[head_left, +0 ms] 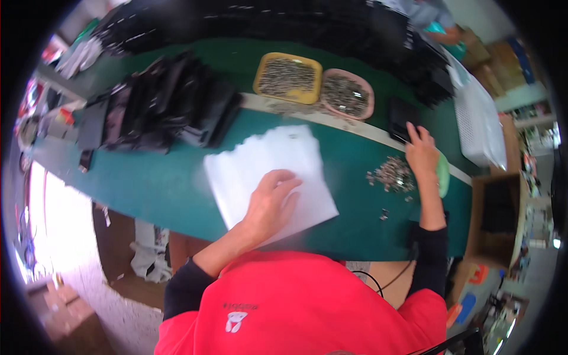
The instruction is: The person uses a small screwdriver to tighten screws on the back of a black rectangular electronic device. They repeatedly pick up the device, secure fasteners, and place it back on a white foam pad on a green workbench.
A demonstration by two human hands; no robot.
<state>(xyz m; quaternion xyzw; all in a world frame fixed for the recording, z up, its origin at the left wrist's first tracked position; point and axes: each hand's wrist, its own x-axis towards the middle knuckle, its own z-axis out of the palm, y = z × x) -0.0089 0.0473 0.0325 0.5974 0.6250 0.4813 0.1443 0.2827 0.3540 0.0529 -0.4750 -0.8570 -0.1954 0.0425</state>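
Clock positions read from the middle of the white sheets.

Item: white sheets (260, 160), stacked slightly askew with an uneven far edge, lying flat at the centre of the green worktop (358, 234).

Item: left hand (269, 204), over the 6 o'clock part of the sheets; fingers loosely bent, outline blurred. Whether it pinches a sheet cannot be told.

Item: right hand (421, 155), between 2 and 3 o'clock; fingers stretched and parted, palm down, fingertips at the near edge of a flat black piece (403, 115). Contact cannot be told.

Item: loose heap of small metal parts (391, 174), 3 o'clock, just beside the right wrist; a few strays (384, 215) between 3 and 4.

Item: light green object (442, 174), 3 o'clock, partly hidden behind the right wrist.

Item: yellow tray (297, 93), 12 o'clock, spread with small metal pieces; a pink tray (371, 103) adjoining, between 1 and 2, similarly filled.

Item: black pieces (168, 103), flat, leaning in a large overlapping pile, 10 o'clock.

Item: white perforated basket (473, 127), between 2 and 3 o'clock, beyond the right hand.
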